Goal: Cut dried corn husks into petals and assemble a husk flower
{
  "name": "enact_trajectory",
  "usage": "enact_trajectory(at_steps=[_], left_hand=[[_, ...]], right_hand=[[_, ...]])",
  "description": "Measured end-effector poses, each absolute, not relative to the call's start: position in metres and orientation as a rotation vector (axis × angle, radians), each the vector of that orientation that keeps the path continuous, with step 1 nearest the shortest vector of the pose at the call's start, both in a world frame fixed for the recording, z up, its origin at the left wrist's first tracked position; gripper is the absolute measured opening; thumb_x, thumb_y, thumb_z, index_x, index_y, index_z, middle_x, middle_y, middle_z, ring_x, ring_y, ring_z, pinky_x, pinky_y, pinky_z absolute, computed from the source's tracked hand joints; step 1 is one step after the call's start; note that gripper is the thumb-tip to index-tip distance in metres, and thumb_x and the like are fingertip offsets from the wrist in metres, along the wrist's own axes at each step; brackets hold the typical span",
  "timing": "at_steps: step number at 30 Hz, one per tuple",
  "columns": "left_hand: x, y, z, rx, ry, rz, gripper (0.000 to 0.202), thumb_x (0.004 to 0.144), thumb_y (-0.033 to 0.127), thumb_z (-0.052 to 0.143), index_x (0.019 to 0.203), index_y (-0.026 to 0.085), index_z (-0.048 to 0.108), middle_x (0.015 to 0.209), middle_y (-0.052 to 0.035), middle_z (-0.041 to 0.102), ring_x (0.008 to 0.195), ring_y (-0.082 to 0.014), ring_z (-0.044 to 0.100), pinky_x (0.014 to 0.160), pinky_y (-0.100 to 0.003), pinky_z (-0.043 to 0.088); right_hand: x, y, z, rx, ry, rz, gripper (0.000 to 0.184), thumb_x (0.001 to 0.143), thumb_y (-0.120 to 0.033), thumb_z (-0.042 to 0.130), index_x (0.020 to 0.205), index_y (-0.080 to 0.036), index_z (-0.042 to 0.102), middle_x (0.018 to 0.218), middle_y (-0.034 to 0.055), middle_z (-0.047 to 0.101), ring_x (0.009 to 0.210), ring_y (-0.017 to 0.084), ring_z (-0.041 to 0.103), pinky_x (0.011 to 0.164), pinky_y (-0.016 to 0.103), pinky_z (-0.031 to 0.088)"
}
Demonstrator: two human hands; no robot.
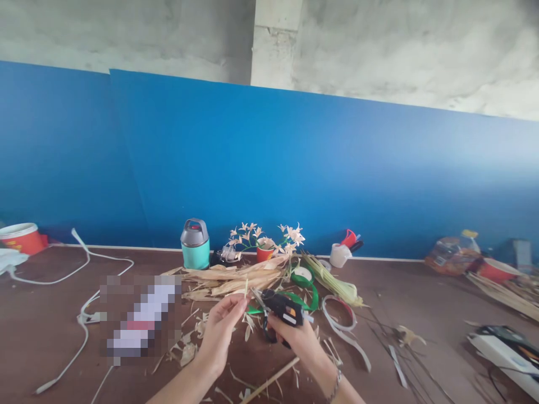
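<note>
My left hand [221,331] is pinched on a thin pale straw piece [246,289] that stands up from my fingertips. My right hand [295,335] is wrapped around a black glue gun [283,307], whose nozzle points left toward the straw piece. Both hands hover low over the brown table [50,331], just in front of a pile of dried husk leaves [229,278]. A green ribbon [309,292] lies behind the glue gun. Small straw flowers [265,235] stand in a red cup [264,253] at the back.
A teal and grey container [195,243] stands by the blue wall. White cables [84,314] run across the left. A white cup with red scissors [342,251], a red tub [22,238], a green stalk bundle [332,280], white strips [343,328] and right-hand clutter [497,269] surround the spot.
</note>
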State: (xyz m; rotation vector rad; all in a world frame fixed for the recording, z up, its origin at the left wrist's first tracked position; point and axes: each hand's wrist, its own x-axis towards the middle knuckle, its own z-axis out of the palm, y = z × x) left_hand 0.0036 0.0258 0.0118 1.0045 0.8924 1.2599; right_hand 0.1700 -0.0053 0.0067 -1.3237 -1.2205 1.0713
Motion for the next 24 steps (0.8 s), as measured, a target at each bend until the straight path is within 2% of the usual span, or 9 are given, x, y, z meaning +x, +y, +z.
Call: enact_trajectory(at_steps=[3, 9, 17, 24], left_hand=[[0.004, 0.023, 0.013, 0.963, 0.881, 1.241, 0.019, 0.067, 0.035, 0.072, 0.066, 0.017, 0.068, 0.074, -0.0028, 0.067, 0.071, -0.0149, 0.054, 0.067, -0.024, 0.041], [0.006, 0.020, 0.015, 0.712, 0.786, 1.121, 0.018, 0.062, 0.032, 0.076, 0.068, 0.016, 0.071, 0.085, -0.0052, 0.070, 0.071, -0.0127, 0.055, 0.065, -0.022, 0.043], [0.007, 0.020, 0.020, 0.654, 0.775, 1.110, 0.017, 0.057, 0.028, 0.080, 0.062, 0.014, 0.071, 0.072, -0.0035, 0.067, 0.063, -0.0098, 0.052, 0.059, -0.019, 0.041], [0.008, 0.022, 0.016, 0.661, 0.771, 1.110, 0.019, 0.054, 0.027, 0.081, 0.063, 0.013, 0.072, 0.064, -0.0022, 0.065, 0.060, -0.0103, 0.053, 0.057, -0.021, 0.041]], right_hand=[[0.170, -0.003, -0.006, -1.302, -1.255, 0.835, 0.019, 0.068, -0.037, 0.067, 0.067, -0.018, 0.063, 0.056, -0.0004, 0.059, 0.052, 0.015, 0.052, 0.047, 0.025, 0.042], [0.174, -0.002, -0.037, -1.297, -1.269, 0.551, 0.024, 0.068, -0.039, 0.067, 0.080, -0.018, 0.066, 0.061, 0.0023, 0.063, 0.059, 0.019, 0.059, 0.050, 0.027, 0.049], [0.177, -0.009, -0.007, -1.295, -1.693, 0.397, 0.005, 0.074, -0.020, 0.057, 0.069, -0.018, 0.057, 0.062, -0.0012, 0.057, 0.057, 0.014, 0.052, 0.054, 0.023, 0.042], [0.178, -0.011, -0.001, -1.225, -1.830, 0.305, 0.013, 0.066, -0.008, 0.052, 0.071, -0.019, 0.049, 0.066, -0.0007, 0.053, 0.059, 0.014, 0.048, 0.054, 0.022, 0.037]])
